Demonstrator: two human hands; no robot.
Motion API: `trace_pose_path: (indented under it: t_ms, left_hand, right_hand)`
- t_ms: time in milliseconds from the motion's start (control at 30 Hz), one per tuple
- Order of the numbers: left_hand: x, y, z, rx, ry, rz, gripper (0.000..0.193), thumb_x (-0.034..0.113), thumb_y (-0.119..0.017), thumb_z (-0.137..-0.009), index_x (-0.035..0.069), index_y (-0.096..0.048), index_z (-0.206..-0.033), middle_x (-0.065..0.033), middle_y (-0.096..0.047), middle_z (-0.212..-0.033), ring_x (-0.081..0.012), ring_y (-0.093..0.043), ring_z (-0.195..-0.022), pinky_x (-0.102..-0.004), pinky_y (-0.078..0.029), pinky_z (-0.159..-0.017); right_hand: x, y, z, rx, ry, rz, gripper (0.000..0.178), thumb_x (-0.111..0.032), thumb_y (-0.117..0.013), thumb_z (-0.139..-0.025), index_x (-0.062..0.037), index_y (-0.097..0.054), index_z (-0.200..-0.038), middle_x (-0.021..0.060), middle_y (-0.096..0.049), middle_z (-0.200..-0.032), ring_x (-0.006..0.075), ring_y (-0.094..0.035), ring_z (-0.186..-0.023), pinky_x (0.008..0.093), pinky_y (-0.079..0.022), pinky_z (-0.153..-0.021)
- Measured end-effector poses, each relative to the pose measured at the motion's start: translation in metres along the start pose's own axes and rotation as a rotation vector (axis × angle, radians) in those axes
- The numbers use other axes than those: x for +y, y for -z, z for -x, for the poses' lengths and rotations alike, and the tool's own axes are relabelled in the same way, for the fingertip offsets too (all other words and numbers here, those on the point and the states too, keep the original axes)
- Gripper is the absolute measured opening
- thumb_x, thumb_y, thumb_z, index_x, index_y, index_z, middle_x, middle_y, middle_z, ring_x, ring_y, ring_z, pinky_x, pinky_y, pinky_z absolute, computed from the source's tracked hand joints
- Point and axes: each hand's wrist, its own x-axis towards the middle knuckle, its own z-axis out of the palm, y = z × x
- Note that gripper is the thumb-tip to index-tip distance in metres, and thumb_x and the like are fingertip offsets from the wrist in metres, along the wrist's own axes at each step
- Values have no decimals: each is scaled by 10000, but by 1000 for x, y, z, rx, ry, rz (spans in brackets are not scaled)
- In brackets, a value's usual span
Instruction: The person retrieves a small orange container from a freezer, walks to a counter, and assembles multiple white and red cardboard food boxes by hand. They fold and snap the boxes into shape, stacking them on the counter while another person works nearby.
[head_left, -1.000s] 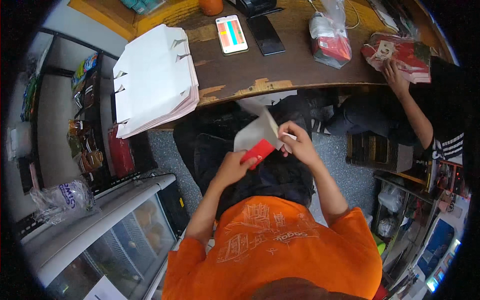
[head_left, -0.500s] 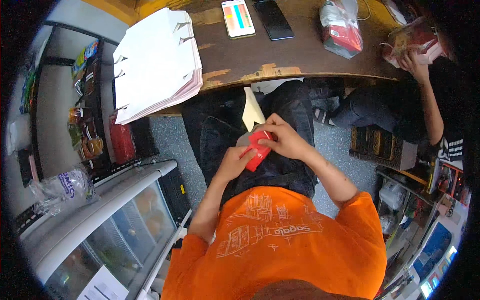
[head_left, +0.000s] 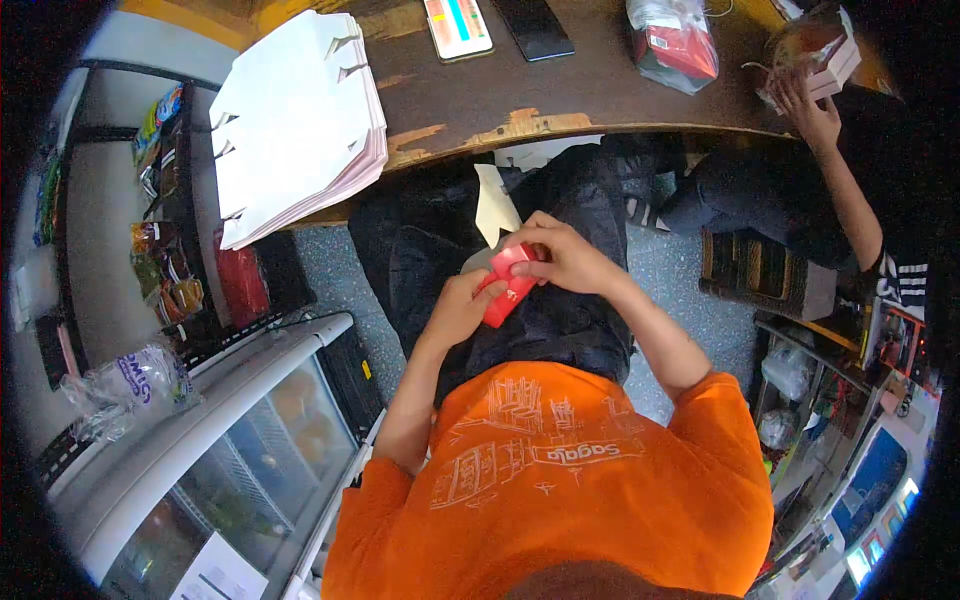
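Observation:
Above my lap I hold a small red carton, tilted, with some light print on its face. My left hand is closed on its lower left side, thumb along the edge. At its upper end my right hand grips it, the thumb pressed on the top and the fingers curled behind. Just beyond my hands a pale yellow piece of card lies on my dark trousers. A greyish edge of something shows behind the carton, too covered to name.
On the brown table are a stack of cut white sheets, two phones and a plastic-wrapped red pack. At right a co-worker's hand holds a carton pack. A glass-topped freezer stands left.
The red carton has turned slightly and looks more box-like, with my right thumb now across its upper end. The co-worker's hand has shifted on the pack. The whole view has moved a little.

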Motion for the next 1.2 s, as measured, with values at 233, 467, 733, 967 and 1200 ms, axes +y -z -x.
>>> trace_pose_path:
  t_ms: [233, 467, 733, 967, 1200]
  left_hand:
    - [10, 1, -2, -8, -32, 26, 233, 215, -634, -989, -12, -690, -992, -113, -672, -770, -132, -594, -698, -338, -481, -655]
    - [17, 5, -4, -14, 25, -6, 295, 280, -650, -991, -11, -701, -994, -124, -680, -773, -150, -620, -689, -347, -486, -643]
    - [10, -50, -11, 152, -163, 97, 269, 211, -528, -1028, -6, -606, -1165, -227, -674, -949, -352, -674, -865, -410, -507, -764]
    - [11, -7, -35, 547, -249, -318, 443, 166, -710, -917, 1, -559, -1299, -202, -603, -1238, -389, -552, -1178, -476, -417, -1043]
    - [-13, -12, -30, 118, 238, 1028, 565, 189, -587, -1042, 26, -351, -1529, -167, -512, -1438, -257, -504, -1323, -367, -437, -1088]
  right_hand:
    - [15, -6, -4, 4, 32, 16, 327, -80, -792, -820, -92, -732, -1141, 94, -540, -955, 255, -554, -919, 359, -475, -817]
    - [16, -8, -6, -119, 139, 26, 351, -50, -766, -831, -96, -727, -1177, 88, -492, -958, 261, -517, -958, 352, -454, -860]
    - [7, -34, 16, 277, -47, 402, 202, -170, -681, -923, -53, -721, -1082, 182, -568, -1347, 392, -532, -1224, 427, -451, -1027]
    - [5, 3, 49, 484, -134, -10, 446, 91, -524, -761, -9, -735, -1140, 166, -602, -1400, 313, -546, -1318, 399, -387, -1126]
    - [-7, -22, 64, 631, -397, -271, 430, 126, -445, -806, -44, -772, -1027, 127, -730, -1140, 218, -647, -1116, 312, -452, -1017]
